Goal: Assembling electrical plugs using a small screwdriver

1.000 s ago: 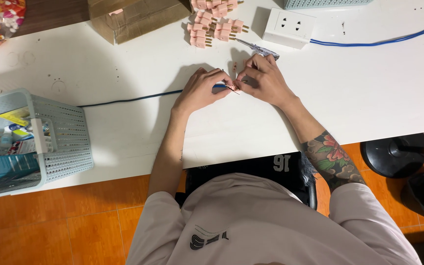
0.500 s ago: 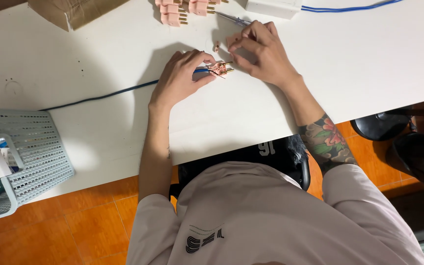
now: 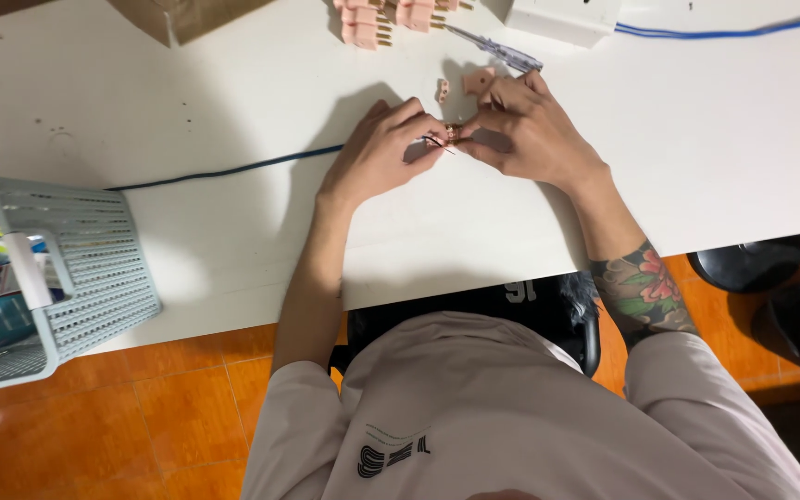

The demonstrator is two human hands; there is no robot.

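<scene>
Both hands meet over the white table (image 3: 233, 102). My left hand (image 3: 377, 153) pinches the stripped end of a dark blue cable (image 3: 224, 172) that runs off to the left. My right hand (image 3: 525, 130) holds a small pink plug part (image 3: 454, 132) against the wire ends, fingertips of both hands touching. Two loose pink plug pieces (image 3: 470, 83) lie just beyond the hands, and a screwdriver (image 3: 497, 51) with a clear handle lies past them.
A pile of pink plugs (image 3: 372, 20) and a white power strip (image 3: 562, 17) with a blue cord (image 3: 724, 32) sit at the far edge. A brown cardboard box (image 3: 187, 14) is far left. A grey plastic basket (image 3: 67, 268) overhangs the table's left front.
The view has shifted slightly; both hands stay together on the cable end and plug part, now a little lower in frame. The left fingers have tightened around the wires.
</scene>
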